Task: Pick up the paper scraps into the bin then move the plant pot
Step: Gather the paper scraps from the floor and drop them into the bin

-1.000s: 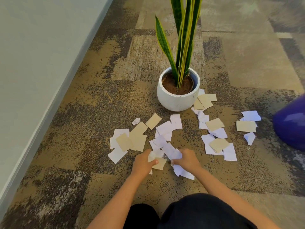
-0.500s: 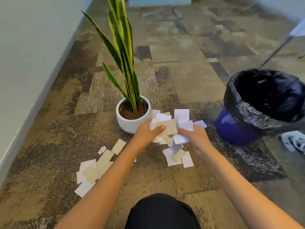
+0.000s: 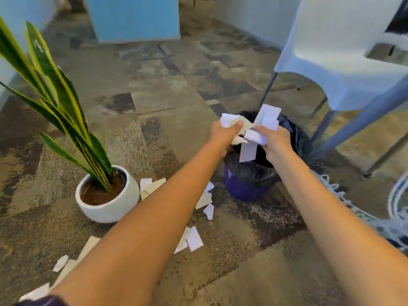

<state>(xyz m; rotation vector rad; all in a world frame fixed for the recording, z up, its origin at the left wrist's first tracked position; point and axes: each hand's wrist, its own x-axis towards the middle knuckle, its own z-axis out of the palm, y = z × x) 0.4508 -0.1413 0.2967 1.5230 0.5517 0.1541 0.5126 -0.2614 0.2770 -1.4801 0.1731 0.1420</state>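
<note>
Both arms reach out over a purple bin (image 3: 245,188) lined with a black bag. My left hand (image 3: 223,132) is closed on a crumpled wad of white and tan paper scraps (image 3: 241,127). My right hand (image 3: 276,140) grips several white scraps (image 3: 267,117), and one strip hangs down over the bin's mouth. A white round plant pot (image 3: 110,208) with a tall striped green plant stands on the carpet at the left. More loose paper scraps (image 3: 194,239) lie on the carpet between pot and bin and under my left arm.
A white chair (image 3: 344,69) with grey metal legs stands just behind and right of the bin. A light blue panel (image 3: 134,18) stands at the back. A white wall runs along the left edge. A pale rope-like object (image 3: 344,199) lies at the right.
Both hands have lifted the scraps off the carpet and carried them right, from beside the pot to above the bin. The view has swung right and up.
</note>
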